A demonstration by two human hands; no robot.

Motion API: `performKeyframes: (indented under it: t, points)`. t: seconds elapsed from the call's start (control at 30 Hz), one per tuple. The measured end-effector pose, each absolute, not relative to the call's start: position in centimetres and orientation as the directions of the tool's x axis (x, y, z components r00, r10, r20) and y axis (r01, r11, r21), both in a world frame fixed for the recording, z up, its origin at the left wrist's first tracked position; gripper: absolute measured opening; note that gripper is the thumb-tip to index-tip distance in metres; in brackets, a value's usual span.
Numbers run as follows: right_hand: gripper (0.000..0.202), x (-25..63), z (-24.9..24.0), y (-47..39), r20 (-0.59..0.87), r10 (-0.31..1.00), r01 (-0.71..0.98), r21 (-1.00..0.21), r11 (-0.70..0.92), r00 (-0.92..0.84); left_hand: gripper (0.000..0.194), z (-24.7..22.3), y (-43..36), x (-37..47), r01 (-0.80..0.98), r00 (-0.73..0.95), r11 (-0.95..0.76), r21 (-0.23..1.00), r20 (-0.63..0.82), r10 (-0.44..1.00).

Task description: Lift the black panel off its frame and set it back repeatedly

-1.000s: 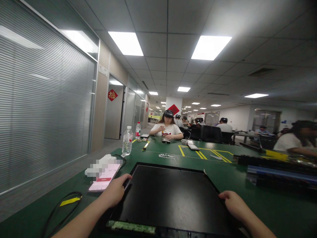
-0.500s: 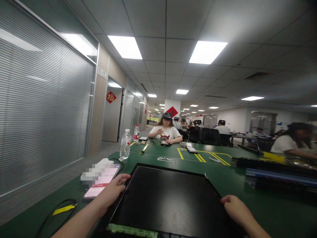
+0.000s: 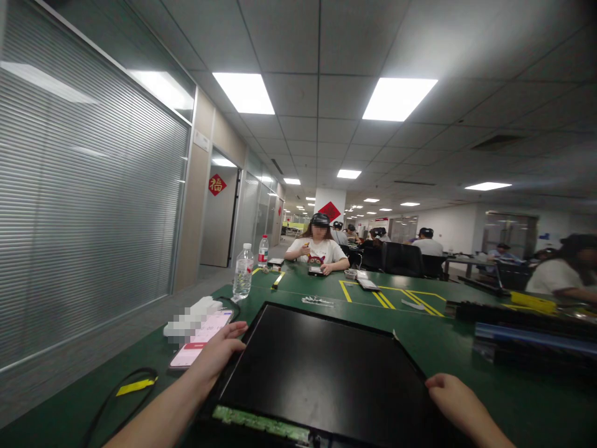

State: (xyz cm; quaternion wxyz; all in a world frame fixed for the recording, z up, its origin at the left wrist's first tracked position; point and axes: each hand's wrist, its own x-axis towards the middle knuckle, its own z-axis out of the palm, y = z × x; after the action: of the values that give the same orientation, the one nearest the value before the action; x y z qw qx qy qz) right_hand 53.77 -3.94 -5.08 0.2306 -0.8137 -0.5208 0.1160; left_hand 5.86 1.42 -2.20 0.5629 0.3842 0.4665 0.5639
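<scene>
Screen panel is at the near side of the green counter; the left hand has parted fingers at one edge, the right hand curled ones opposite; whether either grips, I cannot tell.

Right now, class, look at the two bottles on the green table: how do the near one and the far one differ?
The near bottle has a pale cap, while the far bottle has a red one. The near bottle looks mostly clear; the far bottle shows a bold red-and-white label. Both stand upright on the green table.
</scene>
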Motion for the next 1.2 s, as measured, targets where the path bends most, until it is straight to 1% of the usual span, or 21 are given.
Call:
performKeyframes:
  t: [0.1,0.23,0.33,0.53,0.7,0.8,0.97,1.03,1.13,1.2]
  points:
    - [0.028,53.6,-5.0,-4.0,0.035,0.906,0.792,-0.500,-0.350,0.422,0.048,-2.3,1.7,6.0,-0.416,-0.050,0.108,0.903,-0.142,0.989]
    - [0.026,53.3,-4.8,-4.1,0.054,0.900,0.800,-0.484,-0.355,0.432,0.054,-2.1,1.5,6.1,-0.481,-0.006,0.126,0.868,-0.146,0.989]
    - [0.026,53.2,-4.9,-4.0,0.069,0.896,0.804,-0.476,-0.357,0.438,0.061,-1.8,1.1,6.1,-0.469,0.023,0.143,0.871,-0.150,0.988]
    - [0.028,53.7,-5.2,-3.7,0.043,0.907,0.807,-0.475,-0.351,0.420,0.075,-1.8,0.6,6.2,-0.401,0.109,0.212,0.891,-0.183,0.977]
    - [0.028,53.9,-5.3,-3.6,0.041,0.908,0.813,-0.463,-0.353,0.417,0.082,-2.1,0.4,6.3,-0.352,0.119,0.234,0.906,-0.204,0.972]
    - [0.029,54.0,-5.4,-3.6,0.039,0.911,0.805,-0.485,-0.341,0.410,0.075,-1.9,0.2,6.3,-0.319,0.139,0.224,0.921,-0.189,0.972]
    - [0.027,53.8,-5.4,-3.7,0.059,0.902,0.793,-0.502,-0.345,0.429,0.043,-1.7,0.0,6.6,-0.256,0.172,0.179,0.950,-0.138,0.975]
    - [0.026,53.6,-5.2,-3.7,0.065,0.899,0.794,-0.500,-0.346,0.433,0.034,-1.8,0.0,6.6,-0.242,0.159,0.180,0.954,-0.144,0.977]
    - [0.024,53.2,-5.0,-3.8,0.071,0.902,0.802,-0.491,-0.340,0.426,0.024,-2.2,0.1,6.5,-0.182,0.101,0.150,0.972,-0.133,0.986]
    - [0.024,53.1,-4.9,-3.9,0.074,0.904,0.808,-0.484,-0.336,0.421,0.025,-2.5,0.0,6.4,-0.116,0.093,0.094,0.989,-0.084,0.992]
